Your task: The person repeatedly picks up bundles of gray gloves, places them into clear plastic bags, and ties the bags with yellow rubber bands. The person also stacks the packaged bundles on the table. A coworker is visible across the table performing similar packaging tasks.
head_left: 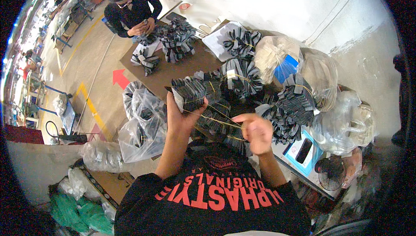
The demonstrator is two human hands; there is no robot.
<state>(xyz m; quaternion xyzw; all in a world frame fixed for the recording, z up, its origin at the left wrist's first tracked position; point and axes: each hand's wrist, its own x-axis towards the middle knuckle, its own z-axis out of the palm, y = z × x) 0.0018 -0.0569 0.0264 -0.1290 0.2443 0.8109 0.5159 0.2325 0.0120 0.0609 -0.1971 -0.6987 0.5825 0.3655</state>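
Note:
A thick bundle of dark grey, fabric-like strips [190, 94] is gripped in my left hand [177, 113], thumb on the near side. From it a thin yellowish elastic band [213, 119] runs stretched to the right. My right hand [258, 134], slightly blurred, pinches the far end of this band. Beyond and right of my hands, tied bundles of similar strips [241, 78] lie on the table. Another stack of bundles [296, 104] stands nearer my right hand. The ends of the strips behind my left fingers are hidden.
Across the brown table [138, 73] a co-worker [133, 10] handles more strips. Clear plastic bags [145, 125] hang at the left edge. Filled bags [277, 58] line the right side, near a dark phone-like object [304, 150] and a small fan [330, 173].

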